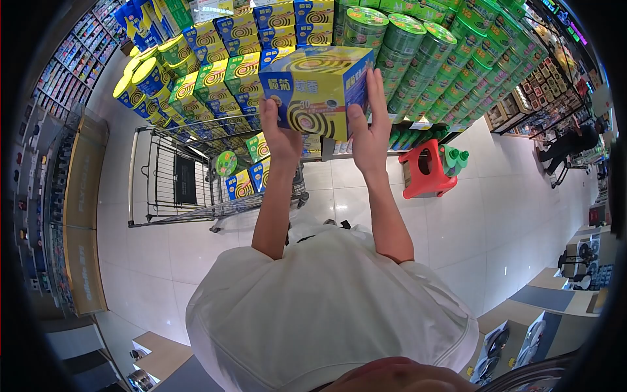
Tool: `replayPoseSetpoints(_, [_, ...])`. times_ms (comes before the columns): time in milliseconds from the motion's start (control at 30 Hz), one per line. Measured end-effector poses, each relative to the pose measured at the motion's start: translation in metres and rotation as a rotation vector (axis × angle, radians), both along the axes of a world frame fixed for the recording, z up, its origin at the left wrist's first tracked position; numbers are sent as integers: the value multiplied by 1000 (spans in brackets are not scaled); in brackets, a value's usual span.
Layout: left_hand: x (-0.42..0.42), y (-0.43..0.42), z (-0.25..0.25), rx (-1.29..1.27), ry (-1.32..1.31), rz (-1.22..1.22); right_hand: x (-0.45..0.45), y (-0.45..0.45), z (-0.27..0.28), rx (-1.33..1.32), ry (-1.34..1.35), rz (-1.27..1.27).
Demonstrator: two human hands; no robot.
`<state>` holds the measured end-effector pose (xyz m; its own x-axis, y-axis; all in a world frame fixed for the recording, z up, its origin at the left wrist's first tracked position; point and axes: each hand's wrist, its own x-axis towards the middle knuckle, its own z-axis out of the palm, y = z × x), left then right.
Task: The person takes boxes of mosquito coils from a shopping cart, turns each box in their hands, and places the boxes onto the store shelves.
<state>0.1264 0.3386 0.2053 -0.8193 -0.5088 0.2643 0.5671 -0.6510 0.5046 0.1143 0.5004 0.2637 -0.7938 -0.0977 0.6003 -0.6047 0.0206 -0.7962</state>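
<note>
Between my two hands I hold up a blue and yellow mosquito coil box (316, 91) with a black spiral printed on its front. My left hand (281, 130) grips its left side, fingers partly hidden behind it. On the right side, my right hand (372, 127) presses with the thumb in front and the fingers stretched up along the edge. Behind the box rise stacks of similar boxes (236, 27). Green round tubs (401, 36) are piled to the right of them.
A wire shopping cart (186, 176) stands at the left with several boxes (240, 185) and a green round tub (226, 163) in it. At the right is a red stool (424, 168) beside green bottles (454, 160). A person (569, 147) stands farther off at the right.
</note>
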Motion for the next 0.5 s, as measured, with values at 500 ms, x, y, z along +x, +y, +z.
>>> replayPoseSetpoints(500, [-3, -11, -6, -393, -13, 226, -26, -7, -12, -214, -356, 225])
